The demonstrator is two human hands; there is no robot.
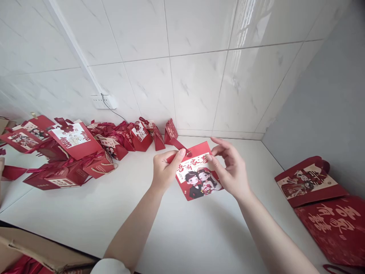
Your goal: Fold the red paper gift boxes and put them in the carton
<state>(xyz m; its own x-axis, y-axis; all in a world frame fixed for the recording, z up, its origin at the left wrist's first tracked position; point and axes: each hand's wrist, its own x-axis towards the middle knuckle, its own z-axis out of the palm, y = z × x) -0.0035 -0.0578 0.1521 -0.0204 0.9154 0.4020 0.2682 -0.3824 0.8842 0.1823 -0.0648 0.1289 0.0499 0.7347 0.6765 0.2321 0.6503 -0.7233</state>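
Observation:
Above the white table, a red gift box [199, 180] with a cartoon bride and groom on its front is held up, slightly tilted. My left hand [167, 167] grips its upper left corner, thumb on the front, beside a dark red ribbon [179, 144] that sticks out at the top. On the upper right edge, my right hand [229, 165] presses its thumb against the front; its index finger is raised and the other fingers are partly hidden behind the box.
Several red gift boxes [76, 150] crowd the table's left and back. At right lie a red box with a printed label [310, 182] and a flat red bag [336, 228]. A cardboard box [42, 249] stands front left. Another person's hand [1, 167] shows at the left edge.

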